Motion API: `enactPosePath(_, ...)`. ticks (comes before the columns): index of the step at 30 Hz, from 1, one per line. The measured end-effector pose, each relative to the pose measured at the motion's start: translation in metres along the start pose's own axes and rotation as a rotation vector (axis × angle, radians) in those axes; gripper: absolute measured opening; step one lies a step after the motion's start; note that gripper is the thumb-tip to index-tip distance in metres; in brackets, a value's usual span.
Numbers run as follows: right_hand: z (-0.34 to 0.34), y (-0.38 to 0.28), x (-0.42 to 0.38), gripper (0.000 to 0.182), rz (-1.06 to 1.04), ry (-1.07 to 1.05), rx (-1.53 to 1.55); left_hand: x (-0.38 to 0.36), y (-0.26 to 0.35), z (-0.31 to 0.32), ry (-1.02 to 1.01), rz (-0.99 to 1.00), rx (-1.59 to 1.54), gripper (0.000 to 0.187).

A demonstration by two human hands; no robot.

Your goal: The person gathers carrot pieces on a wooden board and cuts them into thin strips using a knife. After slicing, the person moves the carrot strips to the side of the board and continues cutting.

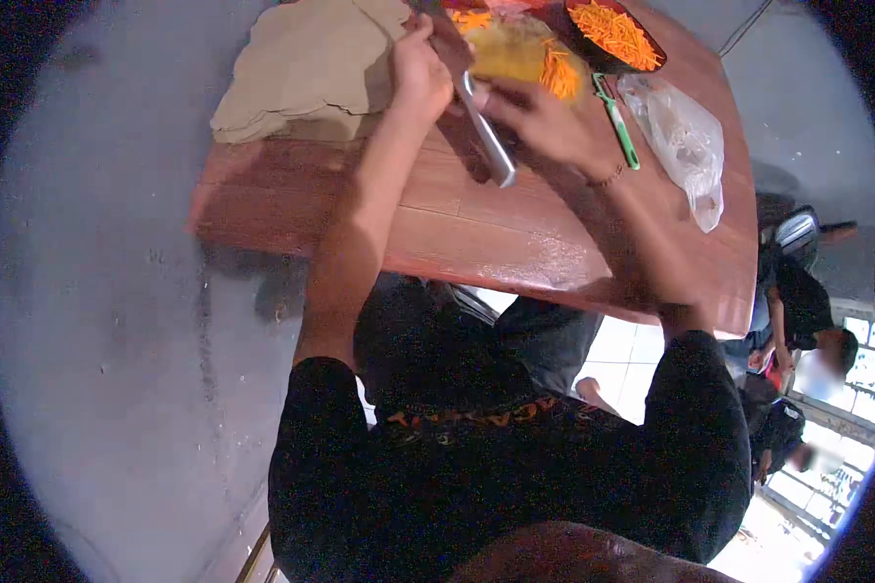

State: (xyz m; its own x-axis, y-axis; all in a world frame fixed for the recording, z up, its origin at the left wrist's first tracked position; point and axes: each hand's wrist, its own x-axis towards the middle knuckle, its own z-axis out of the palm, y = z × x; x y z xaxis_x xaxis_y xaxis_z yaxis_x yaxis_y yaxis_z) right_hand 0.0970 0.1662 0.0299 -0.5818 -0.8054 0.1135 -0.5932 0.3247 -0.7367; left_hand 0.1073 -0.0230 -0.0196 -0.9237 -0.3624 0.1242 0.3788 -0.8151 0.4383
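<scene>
A knife (pixel 489 136) with a silver handle slants across the table's far side, its handle end pointing toward me. My left hand (pixel 425 78) is closed at the blade part, with the thumb up near the far end. From the other side, my right hand (pixel 544 121) reaches in, its fingertips right at the top of the handle. Motion smears those fingers, and I cannot tell whether they grip it. Just beyond lies a yellow cutting board (pixel 506 63), blurred, with cut carrot strips (pixel 557 71) on it.
Brown cardboard (pixel 306 68) covers the table's (pixel 447 214) far left. At the far right stands a dark bowl (pixel 658 53) of carrot strips. A green peeler (pixel 617 121) and a clear plastic bag (pixel 681 141) lie right of my hand. Other people (pixel 805 301) are off to the right.
</scene>
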Motion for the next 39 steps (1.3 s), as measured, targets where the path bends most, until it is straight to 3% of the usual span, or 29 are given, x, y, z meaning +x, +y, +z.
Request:
enactPosePath(1, 0.007, 0.004, -0.009, 0.042, 0.000, 0.007, 0.001, -0.008, -0.007, 0.013, 0.043, -0.037, 0.014, 0.022)
enactPosePath(3, 0.016, 0.005, -0.023, 0.025, 0.209, -0.098, 0.597, -0.018, -0.012, 0.036, -0.011, 0.021, 0.084, 0.020)
enactPosePath(4, 0.014, 0.002, -0.030, 0.025, 0.208, -0.093, 0.604, -0.021, -0.013, 0.042, -0.060, 0.084, 0.152, 0.019)
enactPosePath(6, -0.001, -0.005, -0.044, 0.024, 0.301, 0.048, 0.766, 0.005, -0.001, 0.006, -0.075, 0.008, 0.200, 0.022)
enactPosePath(8, -0.022, 0.003, -0.049, 0.027, 0.314, 0.071, 0.691, 0.014, 0.017, -0.010, -0.125, 0.425, 1.157, 0.029)
enactPosePath(9, -0.030, 0.009, -0.051, 0.026, 0.326, 0.093, 0.576, -0.002, 0.029, 0.003, 0.031, 0.551, 1.704, 0.037)
enactPosePath(10, -0.041, 0.018, -0.051, 0.027, 0.334, 0.117, 0.460, 0.005, 0.034, -0.004, 0.027, 0.555, 1.710, 0.037)
enactPosePath(12, -0.048, 0.047, -0.050, 0.035, 0.224, 0.217, 0.425, 0.015, 0.040, -0.009, -0.015, 0.054, 2.526, 0.031)
enactPosePath(13, -0.051, 0.049, -0.050, 0.039, 0.307, 0.307, 0.367, 0.013, 0.039, -0.011, -0.015, 0.055, 2.533, 0.031)
enactPosePath(14, -0.055, 0.052, -0.051, 0.044, 0.393, 0.398, 0.308, 0.010, 0.035, -0.013, 0.000, 0.222, 2.580, 0.029)
enactPosePath(15, -0.058, 0.068, -0.048, 0.050, 0.231, 0.468, 0.105, 0.007, 0.031, -0.014, 0.009, 0.393, 2.616, 0.028)
enactPosePath(19, -0.068, 0.065, -0.052, 0.047, 0.139, 0.536, 0.099, 0.045, 0.025, -0.040, -0.069, 0.220, 2.711, 0.024)
enactPosePath(25, -0.068, 0.056, -0.058, 0.040, 0.117, 0.424, 0.125, 0.049, 0.020, -0.039, 0.040, 0.041, 2.772, 0.028)
enactPosePath(27, -0.079, 0.046, -0.065, 0.037, 0.166, 0.434, -0.016, 0.067, 0.023, -0.068, 0.025, 0.325, 2.635, 0.037)
enactPosePath(28, -0.089, 0.040, -0.069, 0.037, 0.166, 0.435, -0.016, 0.081, 0.027, -0.078, 0.024, 0.327, 2.635, 0.037)
enactPosePath(30, -0.108, 0.035, -0.079, 0.042, 0.322, 0.223, -0.075, 0.100, 0.035, -0.092, -0.198, 0.091, 2.604, 0.041)
enactPosePath(31, -0.109, 0.045, -0.082, 0.035, 0.134, 0.238, -0.082, 0.100, 0.037, -0.087, -0.191, 0.093, 2.603, 0.041)
enactPosePath(33, -0.117, 0.051, -0.090, 0.035, 0.160, 0.128, -0.106, 0.097, 0.047, -0.068, -0.420, 0.021, 2.611, 0.039)
enactPosePath(37, -0.119, 0.047, -0.094, 0.037, 0.279, -0.044, -0.242, 0.071, 0.047, -0.046, -0.377, -0.010, 2.691, 0.040)
enactPosePath(39, -0.117, 0.073, -0.093, 0.037, 0.238, 0.022, -0.315, 0.061, 0.045, -0.050, -0.361, 0.222, 2.727, 0.043)
